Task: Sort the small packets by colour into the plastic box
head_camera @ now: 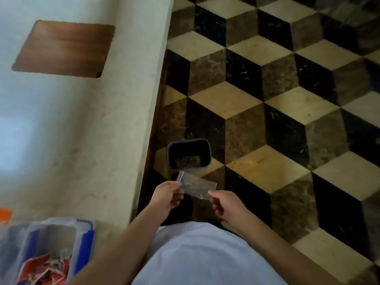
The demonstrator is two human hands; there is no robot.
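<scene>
A clear, see-through plastic bag [195, 185] is stretched between my two hands over the floor. My left hand [167, 195] pinches its left end and my right hand [224, 204] pinches its right end. Just beyond the bag stands a small dark bin [189, 154] on the floor, open at the top. At the bottom left, on the table, sits a clear plastic box [82, 243] with blue clips, holding red packets [46, 270]. An orange packet [5, 215] peeks in at the left edge.
A pale table [92, 130] fills the left half, with a brown wooden panel [63, 48] set into it. Its edge runs down the middle. The floor [277, 99] on the right has a black, cream and brown cube pattern.
</scene>
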